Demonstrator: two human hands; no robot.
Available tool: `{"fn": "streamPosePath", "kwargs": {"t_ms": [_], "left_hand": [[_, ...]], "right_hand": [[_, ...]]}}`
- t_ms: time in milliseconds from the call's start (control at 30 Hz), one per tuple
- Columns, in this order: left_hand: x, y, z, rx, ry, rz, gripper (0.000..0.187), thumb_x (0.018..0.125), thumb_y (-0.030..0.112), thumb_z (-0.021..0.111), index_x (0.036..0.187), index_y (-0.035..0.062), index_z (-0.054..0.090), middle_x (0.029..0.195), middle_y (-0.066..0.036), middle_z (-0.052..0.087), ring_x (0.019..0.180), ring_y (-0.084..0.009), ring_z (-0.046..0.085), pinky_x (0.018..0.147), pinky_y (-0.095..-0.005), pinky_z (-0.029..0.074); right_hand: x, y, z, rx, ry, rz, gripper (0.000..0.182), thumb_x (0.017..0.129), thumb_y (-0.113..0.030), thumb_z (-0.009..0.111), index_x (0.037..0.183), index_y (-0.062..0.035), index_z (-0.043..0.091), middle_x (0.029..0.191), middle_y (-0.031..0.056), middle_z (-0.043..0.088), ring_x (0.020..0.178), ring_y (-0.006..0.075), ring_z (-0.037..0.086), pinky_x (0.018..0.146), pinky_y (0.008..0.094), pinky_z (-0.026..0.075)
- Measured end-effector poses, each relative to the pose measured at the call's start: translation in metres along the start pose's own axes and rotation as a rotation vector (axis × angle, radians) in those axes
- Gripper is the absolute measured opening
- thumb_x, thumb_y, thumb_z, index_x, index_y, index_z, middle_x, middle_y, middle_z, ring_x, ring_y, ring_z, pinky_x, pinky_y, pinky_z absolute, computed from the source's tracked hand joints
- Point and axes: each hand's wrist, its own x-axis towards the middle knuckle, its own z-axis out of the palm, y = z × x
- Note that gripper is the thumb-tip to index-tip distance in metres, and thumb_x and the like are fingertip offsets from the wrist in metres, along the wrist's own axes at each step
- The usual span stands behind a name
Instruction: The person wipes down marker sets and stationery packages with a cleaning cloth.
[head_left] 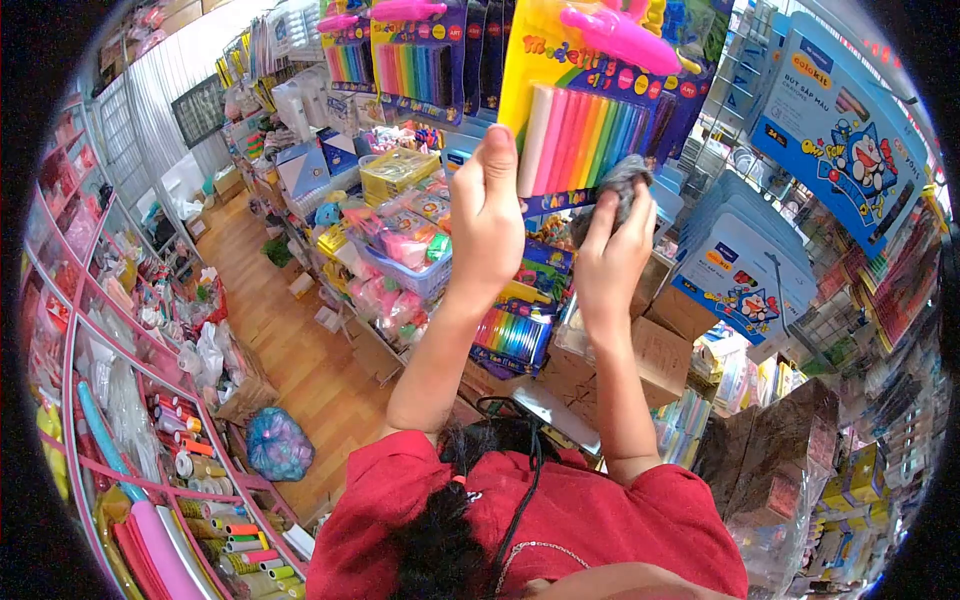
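Observation:
A pack of modelling clay [580, 135], with a row of rainbow-coloured sticks on a yellow and blue card, is held up in front of me. My left hand [487, 205] grips its left edge, thumb on the front. Against the pack's lower right corner, my right hand [617, 240] pinches a crumpled grey cloth [627, 187]. More clay packs [415, 60] hang behind and to the left. Another clay pack [515, 330] shows below, between my forearms.
Blue crayon packs [835, 130] hang on the right rack. Cardboard boxes [655, 365] stand below my right arm. Left of my arm is a lilac basket [405, 265] of small goods. A wood floor aisle [290, 345] runs beside pink shelves [125, 345] and a stuffed plastic bag [281, 444].

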Motion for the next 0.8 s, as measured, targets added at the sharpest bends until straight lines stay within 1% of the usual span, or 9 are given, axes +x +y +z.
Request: {"fn": "streamPosePath", "kwargs": {"t_ms": [100, 200, 333, 467, 533, 567, 633, 700, 800], "left_hand": [[-0.005, -0.002, 0.005, -0.067, -0.061, -0.091, 0.048, 0.096, 0.04, 0.032, 0.082, -0.0013, 0.053, 0.071, -0.003, 0.051, 0.065, -0.01, 0.043, 0.058, -0.028, 0.038], [-0.008, -0.002, -0.001, -0.171, -0.162, -0.266, 0.057, 0.095, 0.047, 0.025, 0.095, -0.0024, 0.055, 0.081, -0.008, 0.058, 0.073, -0.0149, 0.053, 0.066, -0.0309, 0.044], [-0.002, -0.005, -0.001, -0.241, -0.157, 0.027, 0.072, 0.09, 0.058, 0.02, 0.111, -0.0043, 0.05, 0.095, -0.012, 0.061, 0.089, -0.0181, 0.057, 0.077, -0.0313, 0.045], [0.009, -0.019, -0.007, -0.157, -0.208, 0.246, 0.073, 0.089, 0.059, 0.028, 0.12, -0.0053, 0.044, 0.105, -0.016, 0.059, 0.098, -0.0176, 0.055, 0.081, -0.0304, 0.044], [0.004, -0.016, -0.003, -0.005, -0.121, 0.296, 0.054, 0.094, 0.043, 0.037, 0.119, -0.0046, 0.044, 0.1, -0.019, 0.06, 0.094, -0.0171, 0.056, 0.078, -0.0323, 0.045], [0.006, -0.014, -0.003, 0.048, -0.111, 0.288, 0.038, 0.095, 0.027, 0.041, 0.118, -0.0028, 0.046, 0.09, -0.021, 0.061, 0.084, -0.022, 0.061, 0.071, -0.0344, 0.046], [0.004, -0.013, -0.009, 0.039, -0.142, 0.092, 0.036, 0.096, 0.027, 0.037, 0.116, -0.0024, 0.048, 0.095, -0.014, 0.059, 0.086, -0.0153, 0.053, 0.076, -0.0312, 0.043], [0.008, -0.027, -0.008, 0.071, -0.069, 0.309, 0.033, 0.096, 0.023, 0.038, 0.115, -0.0016, 0.047, 0.067, -0.018, 0.058, 0.062, -0.0313, 0.061, 0.052, -0.0365, 0.042], [0.002, -0.02, -0.012, 0.088, -0.122, 0.206, 0.035, 0.096, 0.026, 0.037, 0.114, -0.0021, 0.047, 0.071, -0.019, 0.059, 0.065, -0.031, 0.062, 0.054, -0.0364, 0.043]], "right_hand": [[-0.023, -0.017, 0.007, 0.023, -0.031, -0.228, 0.046, 0.082, -0.009, 0.056, 0.124, 0.0038, 0.044, 0.1, 0.0201, 0.046, 0.093, 0.0352, 0.047, 0.082, 0.0416, 0.039], [-0.016, -0.026, 0.005, -0.135, -0.028, -0.362, 0.039, 0.077, -0.021, 0.059, 0.115, -0.0161, 0.059, 0.111, 0.0127, 0.047, 0.104, 0.03, 0.044, 0.098, 0.047, 0.023], [0.021, -0.033, 0.004, -0.295, -0.051, -0.626, 0.037, 0.076, -0.033, 0.058, 0.113, -0.027, 0.06, 0.132, 0.0081, 0.041, 0.126, 0.0273, 0.033, 0.107, 0.0471, 0.011], [0.061, -0.037, 0.015, -0.069, -0.11, -0.64, 0.036, 0.081, -0.024, 0.051, 0.116, -0.0194, 0.058, 0.128, 0.0119, 0.045, 0.121, 0.0296, 0.04, 0.103, 0.0426, 0.023], [0.072, -0.044, 0.011, 0.008, -0.174, -0.545, 0.037, 0.081, -0.02, 0.05, 0.117, -0.0175, 0.057, 0.126, 0.0111, 0.046, 0.119, 0.0281, 0.041, 0.103, 0.0411, 0.025], [0.071, -0.047, 0.012, -0.011, -0.128, -0.564, 0.039, 0.081, -0.017, 0.05, 0.119, -0.0164, 0.056, 0.124, 0.0105, 0.048, 0.117, 0.0268, 0.043, 0.102, 0.0417, 0.026], [0.063, -0.049, 0.013, -0.014, -0.115, -0.569, 0.039, 0.081, -0.016, 0.05, 0.12, -0.0152, 0.055, 0.125, 0.0106, 0.048, 0.118, 0.0273, 0.042, 0.102, 0.0423, 0.026], [0.052, -0.043, 0.011, -0.014, -0.125, -0.566, 0.04, 0.081, -0.013, 0.05, 0.12, -0.0136, 0.054, 0.127, 0.011, 0.047, 0.12, 0.029, 0.04, 0.102, 0.0433, 0.025], [0.029, -0.02, 0.011, 0.058, -0.133, -0.61, 0.038, 0.079, -0.011, 0.051, 0.116, -0.0107, 0.058, 0.127, 0.0139, 0.047, 0.119, 0.0324, 0.042, 0.101, 0.045, 0.027]]}}
